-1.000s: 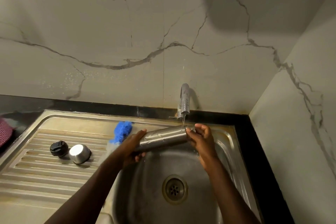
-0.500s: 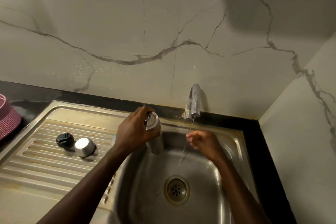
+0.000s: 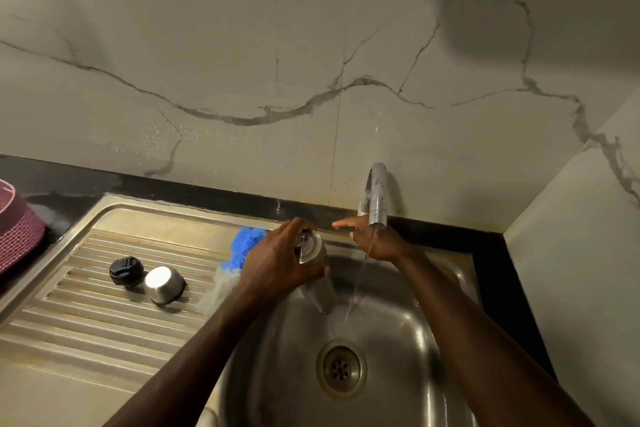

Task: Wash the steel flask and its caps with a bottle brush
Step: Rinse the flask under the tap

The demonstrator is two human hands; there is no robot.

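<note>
My left hand (image 3: pixel 277 263) grips the steel flask (image 3: pixel 317 274) near its top and holds it upright over the sink basin (image 3: pixel 398 357). My right hand (image 3: pixel 374 239) reaches with straight fingers under the tap (image 3: pixel 375 198), at the tap's lever behind the stream. Water runs from the tap past the flask into the basin. On the ribbed drainboard (image 3: pixel 86 315) lie the black cap (image 3: pixel 126 270) and the steel cup cap (image 3: pixel 163 284). The blue-headed bottle brush (image 3: pixel 244 246) lies at the drainboard's right edge, partly behind my left hand.
A pink woven basket (image 3: pixel 17 229) sits on the black counter at the far left. The drain (image 3: pixel 341 369) is in the basin's middle. Marble walls close off the back and the right side.
The flask went from lying across both hands under the tap to upright in my left hand alone. My right hand let go and rose to the tap.
</note>
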